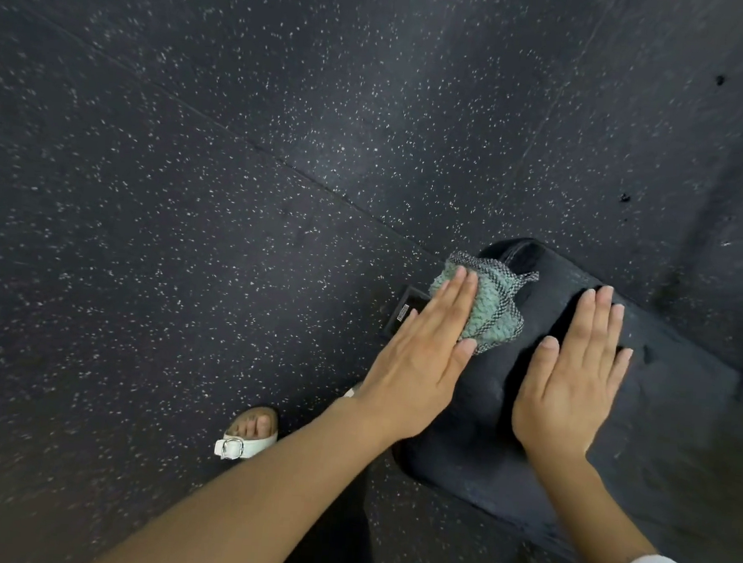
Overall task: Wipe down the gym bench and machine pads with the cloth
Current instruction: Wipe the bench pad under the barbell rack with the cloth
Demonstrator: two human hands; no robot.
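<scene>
— Head view: where's the cloth?
— I see the green cloth (487,308), grey checked border, bunched on the far left end of the black pad (477,444). The left hand (416,371) lies flat on it, fingers (451,303) straight and pressed together, thumb at the cloth's near edge.
— And the right?
— The right hand (572,380) is flat on the bare pad, just right of the cloth and apart from it. Its fingers are straight and close together, thumb out to the left.
— Anything else?
— Speckled dark floor (193,183) all round, a foot in a white sandal (249,441) near left, and a small labelled black block (403,305) just left of the pad.
</scene>
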